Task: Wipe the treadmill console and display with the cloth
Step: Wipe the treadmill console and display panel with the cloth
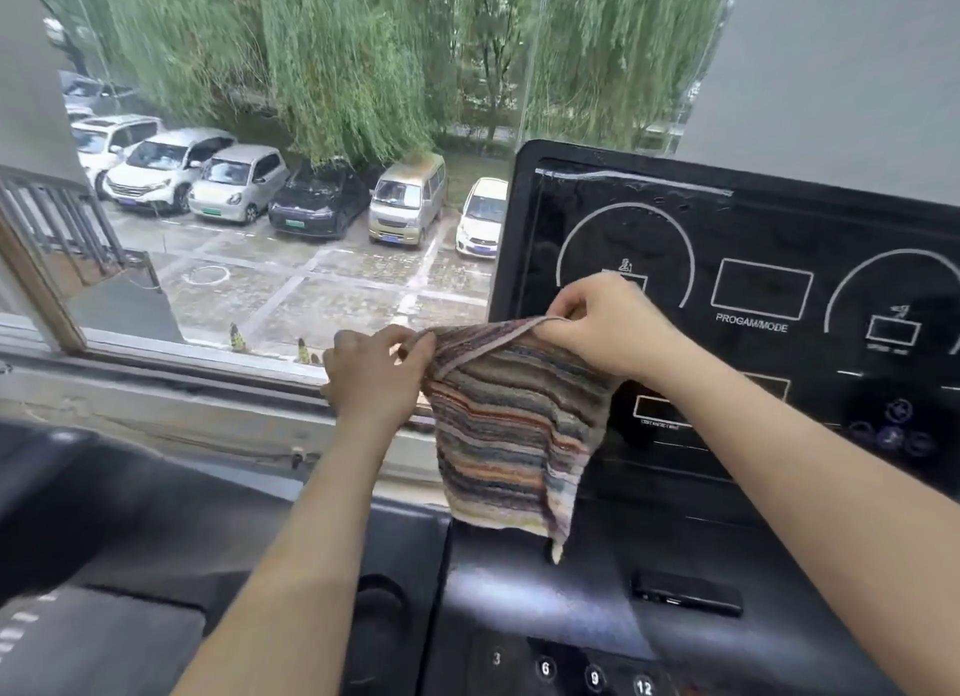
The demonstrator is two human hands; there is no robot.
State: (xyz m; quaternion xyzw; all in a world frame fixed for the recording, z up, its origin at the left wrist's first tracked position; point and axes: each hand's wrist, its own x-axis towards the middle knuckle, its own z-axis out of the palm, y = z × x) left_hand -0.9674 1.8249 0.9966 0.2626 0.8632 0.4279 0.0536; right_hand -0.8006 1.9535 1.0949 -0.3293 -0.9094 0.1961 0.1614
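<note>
Both the left hand (371,378) and the right hand (605,323) pinch the striped cloth's (511,435) top hem, letting it hang open before the treadmill display (753,258), probably to spread it for wiping.

The cloth (514,425) hung between the left hand (374,378) and the right hand (608,326), each pinching its top edge, in front of the display (753,290) (at its left side) and above the console (571,591). A flat device (688,594) lay on the console, right of the cloth's lower corner. Parked cars (234,180) stood beyond the window (156,342), left of the display.
</note>
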